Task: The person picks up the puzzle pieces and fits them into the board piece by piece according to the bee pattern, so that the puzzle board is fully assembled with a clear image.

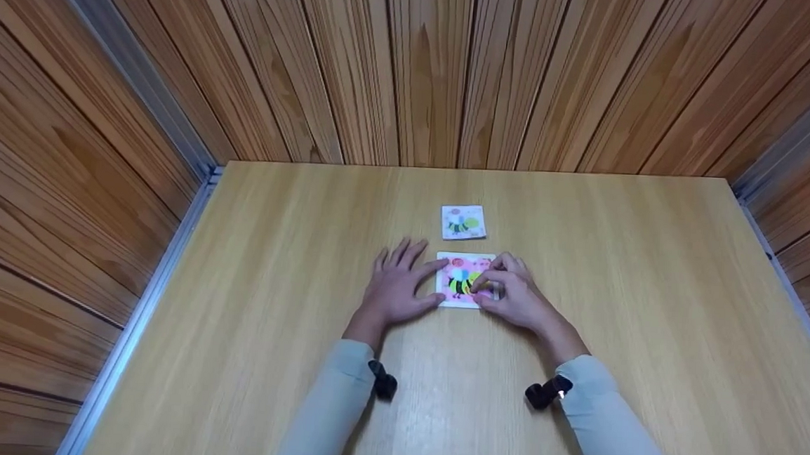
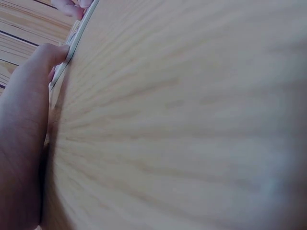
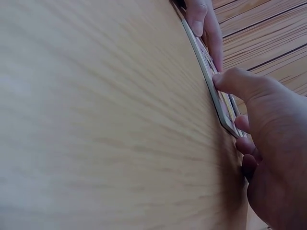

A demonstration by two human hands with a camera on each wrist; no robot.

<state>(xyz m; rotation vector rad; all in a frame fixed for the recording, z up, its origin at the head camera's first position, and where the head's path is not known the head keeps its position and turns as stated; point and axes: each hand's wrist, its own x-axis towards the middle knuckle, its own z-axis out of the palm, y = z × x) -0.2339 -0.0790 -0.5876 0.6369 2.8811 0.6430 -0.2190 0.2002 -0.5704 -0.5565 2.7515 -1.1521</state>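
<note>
A small square picture board (image 1: 453,302) with a white border lies flat on the table, showing a yellow-and-black bee on pink. My left hand (image 1: 398,287) is spread beside it, the thumb at its lower left edge and the index finger at its upper left corner. My right hand (image 1: 513,290) bends over the board's right side, hiding part of the picture. In the right wrist view its thumb (image 3: 235,82) touches the board's top near the edge (image 3: 211,86). I cannot tell whether a piece is pinched under these fingers.
A second square bee picture (image 1: 464,222), paler, lies just beyond the board. The wooden table (image 1: 270,247) meets plank walls (image 1: 421,74) at the back and sides, with grey metal rails (image 1: 154,296) along the side edges. Each wrist carries a small black camera (image 1: 548,393).
</note>
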